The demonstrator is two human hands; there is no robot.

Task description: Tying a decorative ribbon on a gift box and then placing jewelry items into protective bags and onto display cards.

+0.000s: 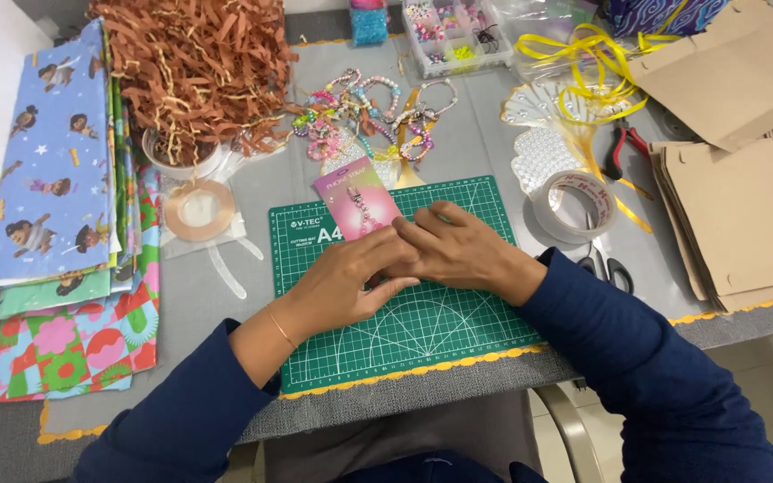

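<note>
Both hands meet on the green cutting mat. The left hand and right hand (fingers curled, overlapping) pinch the pink card packet at its lower edge.

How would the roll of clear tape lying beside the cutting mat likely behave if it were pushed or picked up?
The clear tape roll lies flat on the grey table, so a push would probably slide it rather than roll it. Its hollow ring looks light and rigid, easy to pinch. Set on edge, it could roll.
</note>
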